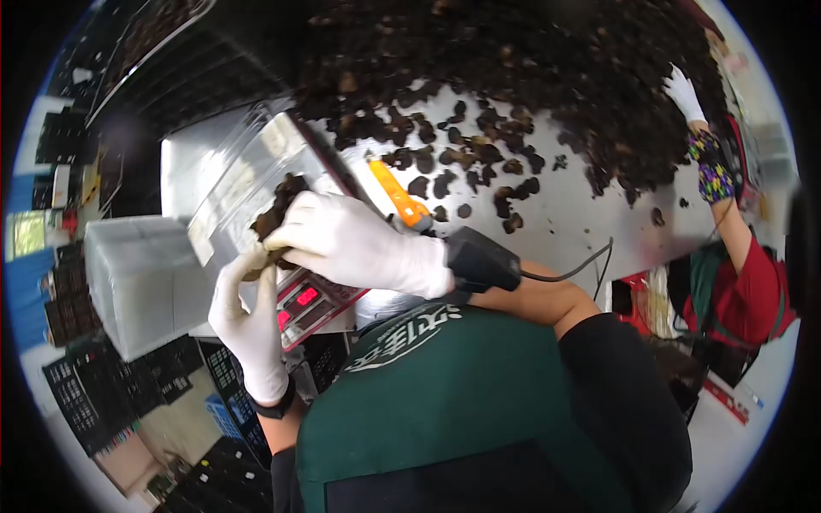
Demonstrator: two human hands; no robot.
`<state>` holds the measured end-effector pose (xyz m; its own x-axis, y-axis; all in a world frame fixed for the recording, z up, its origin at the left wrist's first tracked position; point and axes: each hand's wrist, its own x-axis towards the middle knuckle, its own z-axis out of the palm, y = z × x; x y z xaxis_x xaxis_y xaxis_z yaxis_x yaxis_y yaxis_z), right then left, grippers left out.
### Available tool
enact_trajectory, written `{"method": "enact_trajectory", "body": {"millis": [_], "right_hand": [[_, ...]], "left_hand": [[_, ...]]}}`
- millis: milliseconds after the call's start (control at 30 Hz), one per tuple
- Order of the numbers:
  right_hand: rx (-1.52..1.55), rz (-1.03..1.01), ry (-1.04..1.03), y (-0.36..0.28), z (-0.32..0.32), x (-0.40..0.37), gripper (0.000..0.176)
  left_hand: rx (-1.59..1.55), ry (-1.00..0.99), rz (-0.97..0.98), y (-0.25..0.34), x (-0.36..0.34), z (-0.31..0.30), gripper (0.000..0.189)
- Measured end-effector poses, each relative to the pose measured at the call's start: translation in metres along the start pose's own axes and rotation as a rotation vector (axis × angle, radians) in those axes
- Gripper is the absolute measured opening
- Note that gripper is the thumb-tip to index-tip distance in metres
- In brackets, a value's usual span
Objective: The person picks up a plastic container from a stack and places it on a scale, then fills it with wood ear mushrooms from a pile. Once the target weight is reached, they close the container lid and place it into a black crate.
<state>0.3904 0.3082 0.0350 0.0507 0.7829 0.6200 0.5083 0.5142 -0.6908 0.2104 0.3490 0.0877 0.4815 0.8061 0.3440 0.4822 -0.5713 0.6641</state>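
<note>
My right hand (346, 244), in a white glove, reaches across a scale with its fingers pinched together. My left hand (248, 321), also white-gloved, comes up from below with thumb and fingers closing at the same spot. Between the fingertips is a small brownish bit, mostly hidden, that looks like a mushroom piece. Dark brown mushroom-like pieces (283, 198) lie in a heap just beyond my right fingers, over the scale's pan. Partly under my hands, the scale's red-lit display (306, 296) shows; its digits are blurred.
A big dark heap of mushroom-like pieces (513, 51) covers the far table, with loose ones scattered nearer on the metal tabletop (564, 218). An orange-handled tool (398, 195) lies right of the scale. A stack of clear plastic (132, 286) stands left. Another person's gloved hand (682, 92) touches the heap.
</note>
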Motion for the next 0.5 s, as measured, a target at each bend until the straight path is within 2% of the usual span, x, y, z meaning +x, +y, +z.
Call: {"method": "enact_trajectory", "body": {"millis": [33,100,167,233,267,367,433,500], "right_hand": [[0.009,0.0,0.08,0.005,-0.01,-0.017,0.019],[0.018,0.207,0.074,0.003,-0.053,-0.06,0.02],[-0.013,0.585,-0.037,-0.01,-0.109,-0.108,0.02],[-0.072,0.913,0.035,-0.026,-0.151,-0.164,0.021],[-0.149,0.932,0.059,-0.037,-0.173,-0.19,0.021],[-0.214,1.309,-0.136,-0.08,-0.238,-0.26,0.022],[-0.517,1.02,-0.364,-0.104,-0.263,-0.302,0.024],[-0.562,1.196,-0.347,-0.107,-0.27,-0.316,0.028]], "left_hand": [[-0.101,-0.019,-0.075,0.007,-0.004,0.007,0.037],[-0.038,-0.083,-0.012,0.0,-0.003,0.011,0.042],[0.099,-0.081,0.045,-0.01,0.0,0.013,0.041],[0.202,-0.073,0.064,-0.018,0.003,0.014,0.039],[0.244,-0.076,0.092,-0.023,0.004,0.015,0.04],[0.325,-0.104,0.126,-0.036,0.008,0.016,0.041],[0.34,-0.126,0.114,-0.039,0.012,0.02,0.043],[0.337,-0.136,0.074,-0.039,0.014,0.023,0.044]]}}
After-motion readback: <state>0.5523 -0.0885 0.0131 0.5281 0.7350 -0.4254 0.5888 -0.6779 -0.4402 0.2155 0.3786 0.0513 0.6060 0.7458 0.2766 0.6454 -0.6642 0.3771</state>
